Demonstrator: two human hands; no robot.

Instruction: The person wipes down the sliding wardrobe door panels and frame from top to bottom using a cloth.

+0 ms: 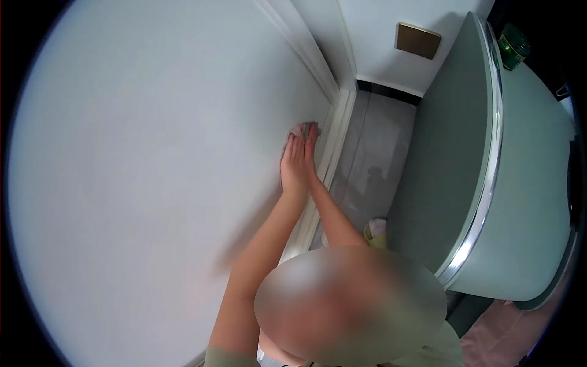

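Head view | cloth [296, 129] against white panel [153, 171], long axis running up-frame | left hand [294, 168], right hand [310, 154] pressed together over it, fingers up-frame

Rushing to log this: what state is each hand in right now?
Left hand: open, fingers extended, on the cloth against the white panel.
Right hand: beside it, at the cloth; partly hidden, grip can't be told.

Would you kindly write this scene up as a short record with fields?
left hand: fingers extended, over the cloth
right hand: beside the left hand, also at the cloth
cloth: against the white panel, mostly covered
desk: green, curved, shiny trim
jar: green, on the desk
floor: grey, between panel and desk
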